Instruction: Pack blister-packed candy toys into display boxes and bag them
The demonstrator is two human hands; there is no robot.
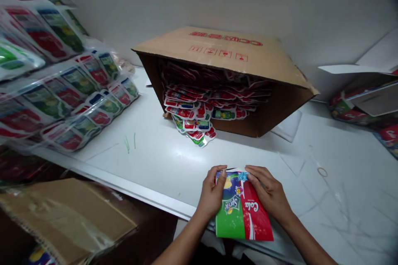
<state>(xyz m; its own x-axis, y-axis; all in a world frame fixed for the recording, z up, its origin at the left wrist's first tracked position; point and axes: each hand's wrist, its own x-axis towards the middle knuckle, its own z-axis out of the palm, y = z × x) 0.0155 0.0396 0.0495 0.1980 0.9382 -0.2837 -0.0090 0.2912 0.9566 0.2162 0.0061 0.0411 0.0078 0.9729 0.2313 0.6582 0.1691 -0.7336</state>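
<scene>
Near the front edge of the table, a flat printed packet (244, 211), green and blue with "Sprite" on one half and red with "Cola" on the other, is held between both hands. My left hand (213, 190) grips its upper left side, the thumb on the printed face. At the upper right, my right hand (267, 190) pinches it with the thumb in front. A narrow white opening shows along its top edge; what is inside cannot be seen. Beyond my hands, bottle-shaped packs (197, 124) spill out of a cardboard box (230, 47) lying on its side.
Clear plastic bags of similar packs (77, 87) are heaped at the left. An open brown carton (62, 215) stands below the table's left front edge. More printed packets (351, 107) lie far right. A small ring (322, 172) and thin strips rest on the white tabletop (155, 165).
</scene>
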